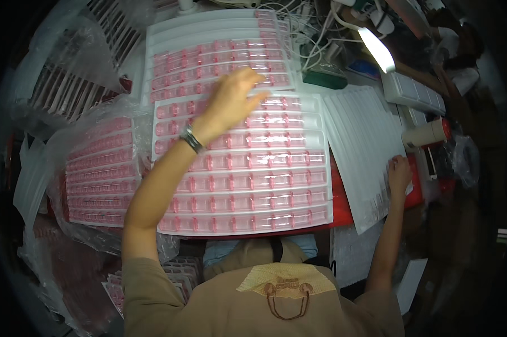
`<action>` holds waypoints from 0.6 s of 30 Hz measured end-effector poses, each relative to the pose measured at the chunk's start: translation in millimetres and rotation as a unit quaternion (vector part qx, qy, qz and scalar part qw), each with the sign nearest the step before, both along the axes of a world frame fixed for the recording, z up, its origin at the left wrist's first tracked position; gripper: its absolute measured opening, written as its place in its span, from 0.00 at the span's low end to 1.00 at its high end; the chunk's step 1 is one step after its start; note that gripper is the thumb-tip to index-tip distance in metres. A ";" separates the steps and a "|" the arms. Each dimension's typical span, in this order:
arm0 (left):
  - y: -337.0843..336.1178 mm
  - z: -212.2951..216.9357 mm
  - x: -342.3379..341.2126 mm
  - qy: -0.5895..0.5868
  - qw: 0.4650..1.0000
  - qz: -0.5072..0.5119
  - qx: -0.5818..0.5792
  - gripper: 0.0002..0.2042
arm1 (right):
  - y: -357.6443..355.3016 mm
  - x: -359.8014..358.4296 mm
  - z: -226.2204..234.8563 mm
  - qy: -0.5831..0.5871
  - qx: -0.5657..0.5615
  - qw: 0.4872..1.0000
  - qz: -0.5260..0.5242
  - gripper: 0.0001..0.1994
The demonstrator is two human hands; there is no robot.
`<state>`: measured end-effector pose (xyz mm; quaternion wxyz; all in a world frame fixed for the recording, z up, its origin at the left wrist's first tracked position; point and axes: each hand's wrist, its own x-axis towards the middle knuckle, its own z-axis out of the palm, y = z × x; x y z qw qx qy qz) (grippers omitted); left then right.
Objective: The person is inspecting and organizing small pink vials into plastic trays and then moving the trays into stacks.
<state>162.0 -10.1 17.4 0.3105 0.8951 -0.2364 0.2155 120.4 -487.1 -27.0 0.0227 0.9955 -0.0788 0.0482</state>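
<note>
My left hand (232, 102) is over the far part of a white ridged tray (315, 137) lined with rows of clear pink plastic pieces (231, 181). Its thumb and fingers are apart, slightly blurred, with nothing visible between them. Several slots at this tray's right side hold no pink pieces. Farther back lies a second white tray (200, 31) with more pink pieces, its far rows bare. At the right, my right hand (399, 173) has its fingers curled beside the edge of some white ridged trays (359, 149); what they hold, if anything, is hidden.
Plastic-wrapped trays of pink pieces (101, 168) stand left, with more wrapped trays (76, 73) behind. A lit lamp (377, 50) hangs over tangled white cables (307, 33) and a green box (325, 78). A cream cylindrical bottle (427, 133) lies at the right on red surfacing.
</note>
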 end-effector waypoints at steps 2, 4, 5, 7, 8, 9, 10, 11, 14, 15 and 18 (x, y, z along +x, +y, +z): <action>-68.5 -7.6 -41.2 0.023 0.995 -0.083 0.041 0.13 | -9.3 1.2 0.2 -0.019 0.026 0.999 0.015 0.10; -117.7 -17.6 -67.3 0.014 0.993 -0.082 0.087 0.12 | -22.4 2.8 -4.6 -0.227 0.054 0.965 0.120 0.10; -133.1 -25.8 -73.8 -0.002 0.991 -0.064 0.122 0.11 | -22.4 6.3 -3.5 -0.228 0.055 0.965 0.117 0.10; -145.6 -32.9 -81.4 -0.010 0.981 -0.031 0.191 0.10 | -5.5 12.5 -2.8 -0.307 0.275 0.909 0.057 0.10; -146.3 -29.3 -83.4 -0.011 0.977 -0.021 0.212 0.10 | 7.7 14.2 -0.8 -0.268 0.413 0.869 0.046 0.11; -148.2 -27.4 -85.2 -0.012 0.973 -0.015 0.230 0.10 | 23.3 11.7 3.7 -0.227 0.539 0.810 0.031 0.11; -147.6 -30.9 -85.3 0.013 0.983 -0.015 0.181 0.11 | 47.3 10.3 5.2 -0.205 0.587 0.781 0.066 0.11; -143.9 -31.3 -86.1 0.012 0.983 -0.016 0.185 0.11 | 74.3 11.4 5.7 -0.182 0.632 0.746 0.104 0.12; -134.8 -31.2 -84.5 0.209 0.942 -0.075 -0.251 0.15 | 131.0 11.3 10.8 -0.134 0.667 0.723 0.121 0.13; -135.7 -29.0 -83.2 0.210 0.942 -0.076 -0.249 0.15 | 144.1 10.9 18.2 -0.095 0.715 0.684 0.110 0.13; -141.0 -22.8 -82.9 0.167 0.939 -0.085 -0.287 0.15 | 183.7 -8.6 40.7 -0.084 0.768 0.621 0.130 0.14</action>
